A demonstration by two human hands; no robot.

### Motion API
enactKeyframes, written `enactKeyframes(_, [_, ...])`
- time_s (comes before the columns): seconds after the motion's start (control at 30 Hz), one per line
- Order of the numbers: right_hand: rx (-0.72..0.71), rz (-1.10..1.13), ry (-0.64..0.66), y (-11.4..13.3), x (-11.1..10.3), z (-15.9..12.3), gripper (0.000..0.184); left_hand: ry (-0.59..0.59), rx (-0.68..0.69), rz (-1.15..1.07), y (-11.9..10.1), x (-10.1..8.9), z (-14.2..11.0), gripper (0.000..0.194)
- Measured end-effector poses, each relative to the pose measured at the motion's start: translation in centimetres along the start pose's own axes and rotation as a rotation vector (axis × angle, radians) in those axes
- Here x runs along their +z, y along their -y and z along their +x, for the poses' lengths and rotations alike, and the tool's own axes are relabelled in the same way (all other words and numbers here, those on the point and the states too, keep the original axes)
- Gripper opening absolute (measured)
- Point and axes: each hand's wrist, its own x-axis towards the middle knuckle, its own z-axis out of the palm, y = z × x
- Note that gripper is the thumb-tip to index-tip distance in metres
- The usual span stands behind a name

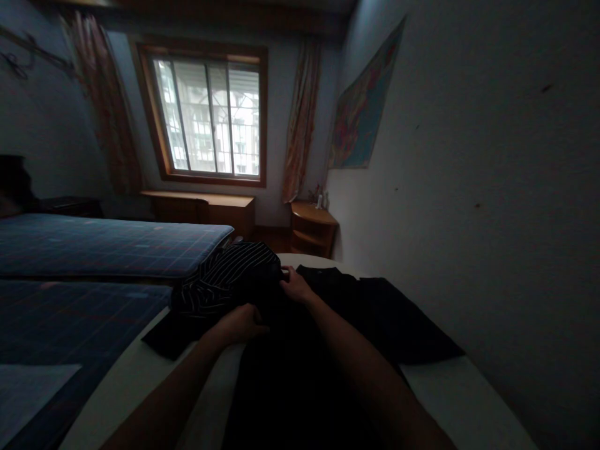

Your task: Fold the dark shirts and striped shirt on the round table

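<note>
A black short-sleeved shirt (300,369) lies spread over a pale round-edged table (445,400), its collar toward the far edge. My left hand (241,322) is closed, thumb and fingers pinching the dark cloth near the shirt's left side. Farther forward, my right hand (296,285) also grips dark cloth, close to the collar; its fingertips are partly hidden. Just left of both hands, a black garment with white stripes (225,275) sits bunched up, overlapping the shirt's left sleeve. In the dim light I cannot tell exactly where the two dark cloths meet.
Beds with blue plaid mattresses (117,247) stand to the left. Beyond the table are a wooden desk (229,200) under the window and a corner shelf (313,214). A white wall (469,162) bearing a map (365,106) runs close along the right. A dark shape (14,184) shows at far left.
</note>
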Motion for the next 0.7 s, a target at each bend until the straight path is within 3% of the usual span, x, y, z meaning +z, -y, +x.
enactKeyframes(0.13, [0.069, -0.073, 0.023, -0.9, -1.1, -1.2, 0.057, 0.092, 0.032, 0.018, -0.2, -1.1, -1.1, 0.050])
enactKeyframes(0.2, [0.060, -0.087, 0.028, -1.2, -1.3, -1.5, 0.053, 0.098, 0.045, 0.069, -0.4, -1.2, -1.5, 0.053])
enactKeyframes(0.37, [0.046, -0.074, -0.039, -1.5, -0.8, -1.8, 0.053, -0.057, 0.003, 0.182, -1.0, -0.1, -2.7, 0.019])
enactKeyframes(0.53, [0.037, -0.010, -0.067, -1.0, 0.4, -1.3, 0.043, -0.145, -0.057, 0.250, -0.9, 1.5, -4.2, 0.033])
enactKeyframes(0.7, [-0.054, 0.064, -0.117, 0.4, 1.4, 0.5, 0.044, -0.256, 0.116, 0.223, 0.1, 2.8, -4.9, 0.055])
